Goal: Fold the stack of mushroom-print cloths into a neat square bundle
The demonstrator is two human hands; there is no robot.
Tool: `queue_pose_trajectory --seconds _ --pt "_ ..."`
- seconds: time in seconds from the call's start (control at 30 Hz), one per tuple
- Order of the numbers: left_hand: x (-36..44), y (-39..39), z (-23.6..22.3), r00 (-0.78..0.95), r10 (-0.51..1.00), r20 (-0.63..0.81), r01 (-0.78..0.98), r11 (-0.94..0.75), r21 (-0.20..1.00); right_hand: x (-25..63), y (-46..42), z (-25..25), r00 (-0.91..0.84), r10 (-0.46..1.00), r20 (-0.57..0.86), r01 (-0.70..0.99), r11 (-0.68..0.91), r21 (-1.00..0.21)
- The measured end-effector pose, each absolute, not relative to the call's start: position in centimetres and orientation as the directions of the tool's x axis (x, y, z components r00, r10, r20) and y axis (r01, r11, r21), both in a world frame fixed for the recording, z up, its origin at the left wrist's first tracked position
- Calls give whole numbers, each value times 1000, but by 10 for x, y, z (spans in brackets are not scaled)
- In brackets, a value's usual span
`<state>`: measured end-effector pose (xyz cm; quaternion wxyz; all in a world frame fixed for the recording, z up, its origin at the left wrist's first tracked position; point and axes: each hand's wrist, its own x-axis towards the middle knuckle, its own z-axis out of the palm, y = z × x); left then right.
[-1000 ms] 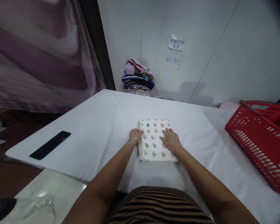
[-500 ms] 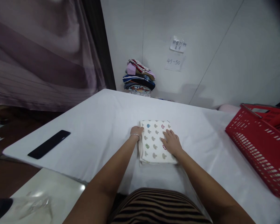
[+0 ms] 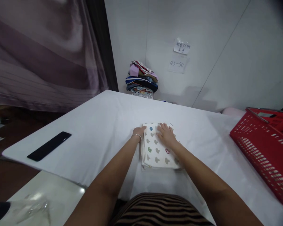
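Note:
A folded white cloth (image 3: 156,157) printed with small grey, blue, green and red mushrooms lies on the white-covered table in front of me. My right hand (image 3: 166,135) rests open and flat on its upper right part, fingers spread and pointing away from me. At the cloth's upper left edge, my left hand (image 3: 139,131) grips the folded layers, a digit reaching over the top; the rest of its fingers are partly hidden. A thin bracelet circles the left wrist. Several layers show along the cloth's left and near sides.
A red plastic basket (image 3: 261,144) stands at the table's right side. On the left lies a flat black object (image 3: 50,146). Beyond the far edge rises a stack of folded clothes (image 3: 141,80) by the wall, under paper signs (image 3: 182,47). A purple curtain (image 3: 44,56) hangs at left.
My right hand has slid up and to the left across the cloth, toward its far edge. My left hand stays at the left edge. The view has shifted slightly.

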<state>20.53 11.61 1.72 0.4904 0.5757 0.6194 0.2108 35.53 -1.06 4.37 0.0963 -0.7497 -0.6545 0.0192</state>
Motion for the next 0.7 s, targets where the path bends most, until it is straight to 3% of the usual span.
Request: queue_pose_trajectory --seconds 0.23,0.7 --pt "209 116 15 91 926 -366 427 296 855 366 27 23 237 971 22 967 -234 -99" --pt "213 118 25 104 910 -402 326 351 878 367 29 17 222 975 25 972 -220 -83"
